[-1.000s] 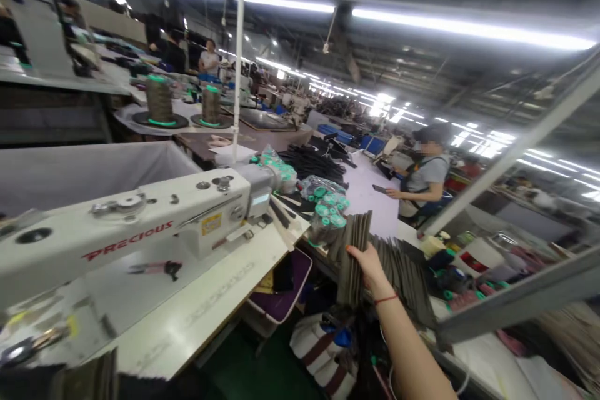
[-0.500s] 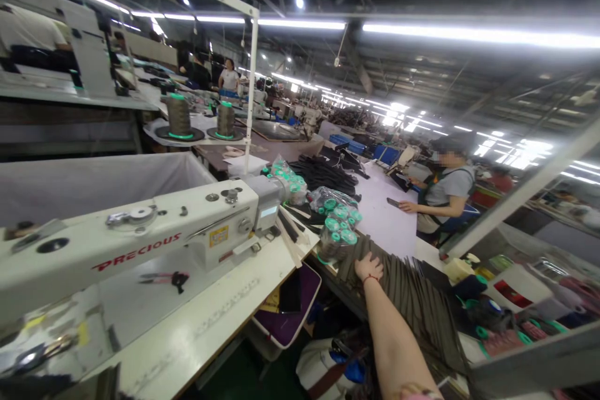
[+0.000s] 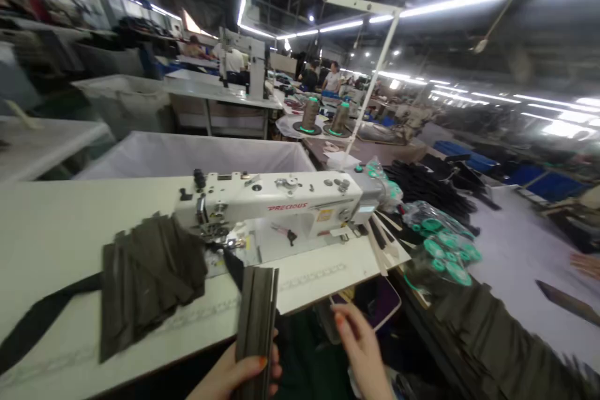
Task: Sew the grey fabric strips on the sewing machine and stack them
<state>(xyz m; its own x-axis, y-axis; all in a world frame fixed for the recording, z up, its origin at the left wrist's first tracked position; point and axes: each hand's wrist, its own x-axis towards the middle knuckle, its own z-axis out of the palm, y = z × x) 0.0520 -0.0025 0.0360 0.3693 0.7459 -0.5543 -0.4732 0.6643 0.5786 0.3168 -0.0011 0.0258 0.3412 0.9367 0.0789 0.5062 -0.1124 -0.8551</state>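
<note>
Upright in my left hand (image 3: pixel 250 369) is a bundle of dark olive fabric strips (image 3: pixel 255 306), with the thumb across its front. To the right, my right hand (image 3: pixel 360 347) hangs past the table edge, thumb and forefinger drawn close together. A greyish blur lies by those fingertips; I cannot make out what it is. Beyond the bundle stands a white sewing machine (image 3: pixel 304 197) with red lettering. A fanned heap of joined olive strips (image 3: pixel 154 275) rests left of its needle area, and a black band (image 3: pixel 51 309) runs from it towards the lower left.
More olive strips (image 3: pixel 506 337) lie in a row at the right, beside bagged thread cones (image 3: pixel 445 256) with green ends. Small red-handled snips (image 3: pixel 285 232) rest on the machine bed. A purple tray (image 3: pixel 387 303) sits below the table edge. Behind the machine is a pale cloth-lined bin (image 3: pixel 225 153).
The view has swung left to the sewing machine. My right hand has left the row of strips at the right; my left hand with its bundle has come into view.
</note>
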